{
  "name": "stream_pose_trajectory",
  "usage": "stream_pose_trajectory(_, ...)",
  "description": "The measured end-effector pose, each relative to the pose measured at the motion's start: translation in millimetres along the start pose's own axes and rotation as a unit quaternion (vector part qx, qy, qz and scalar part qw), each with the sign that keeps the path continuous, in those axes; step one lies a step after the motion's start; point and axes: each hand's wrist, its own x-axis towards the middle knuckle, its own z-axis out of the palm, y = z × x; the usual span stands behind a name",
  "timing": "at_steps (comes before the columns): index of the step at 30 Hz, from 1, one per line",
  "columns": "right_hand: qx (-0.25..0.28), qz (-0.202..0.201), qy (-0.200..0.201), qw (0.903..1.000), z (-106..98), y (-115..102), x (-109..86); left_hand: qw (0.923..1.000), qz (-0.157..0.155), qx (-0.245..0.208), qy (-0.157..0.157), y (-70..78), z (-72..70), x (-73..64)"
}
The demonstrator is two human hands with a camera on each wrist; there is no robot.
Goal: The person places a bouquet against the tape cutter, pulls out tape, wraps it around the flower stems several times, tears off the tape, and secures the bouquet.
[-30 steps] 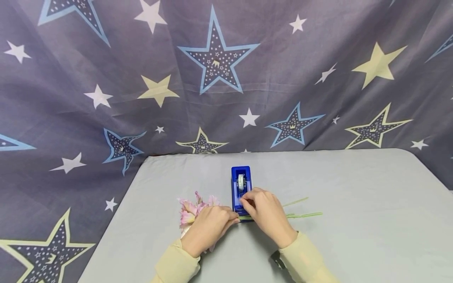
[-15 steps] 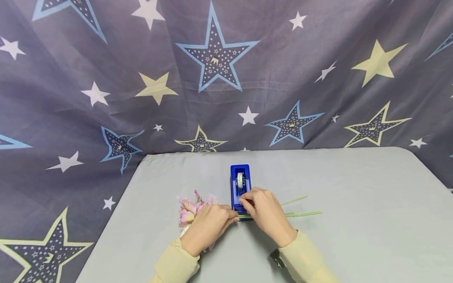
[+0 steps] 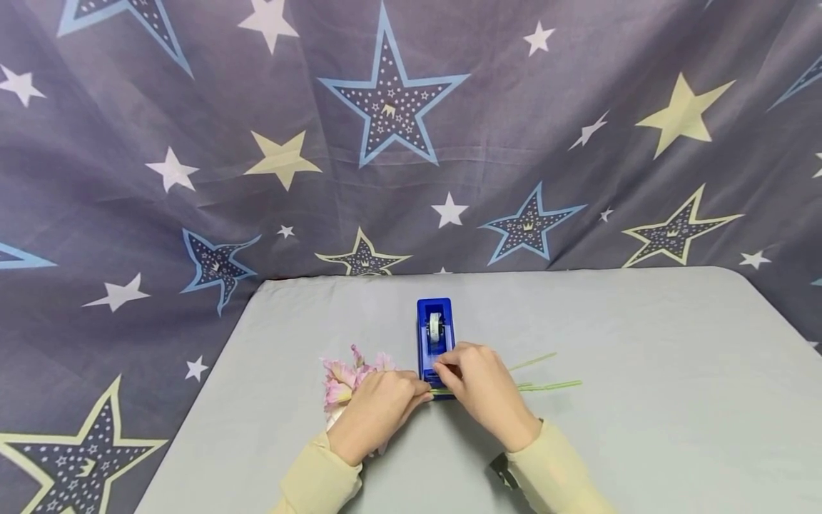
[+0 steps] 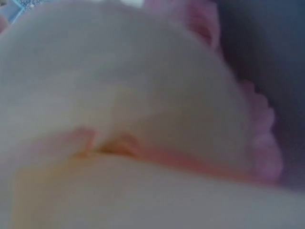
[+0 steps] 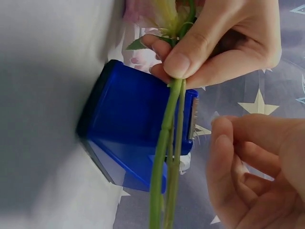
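Observation:
My left hand (image 3: 380, 410) pinches several green flower stems (image 5: 163, 143) between thumb and fingers, just below the blossoms. The pink and white artificial flowers (image 3: 340, 382) lie to its left, partly hidden by the hand; their petals (image 4: 119, 62) fill the left wrist view, blurred. A blue tape dispenser (image 3: 434, 303) stands lengthwise ahead, a roll of tape (image 3: 435, 328) inside. The stems cross in front of its toothed cutter (image 5: 193, 118). My right hand (image 3: 484, 385) is just beyond the cutter, thumb and index fingertip together on a small clear bit of tape (image 5: 216, 115).
A grey cloth-covered table (image 3: 655, 400) spreads under everything. Behind it hangs a dark curtain (image 3: 488, 100) printed with stars. The stem ends (image 3: 565, 385) reach out to the right past my right hand. Something dark (image 3: 503, 471) sits under the right sleeve's cuff.

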Motion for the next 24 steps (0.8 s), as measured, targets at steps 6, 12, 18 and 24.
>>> stream_pose_trajectory(6, 0.001, -0.002, -0.005, 1.0000, 0.5, -0.9, -1.2, 1.0000, -0.006, -0.003, -0.005, -0.5, -1.2, -0.1)
stream_pose_trajectory(12, 0.014, -0.010, -0.010, 0.9998, -2.2, -4.2, -9.0, 0.9999, -0.009, -0.004, -0.005, -0.5, -0.1, -0.8)
stream_pose_trajectory(18, 0.019, -0.005, 0.000, 0.9998, -6.5, -4.4, -13.2, 0.9999, -0.008, -0.004, -0.007, -0.6, -0.6, -1.5)
stream_pose_trajectory(24, 0.047, -0.019, -0.013, 0.9987, -7.8, -5.7, -18.0, 0.9998, -0.014, -0.007, -0.013, -0.6, -2.1, -1.3)
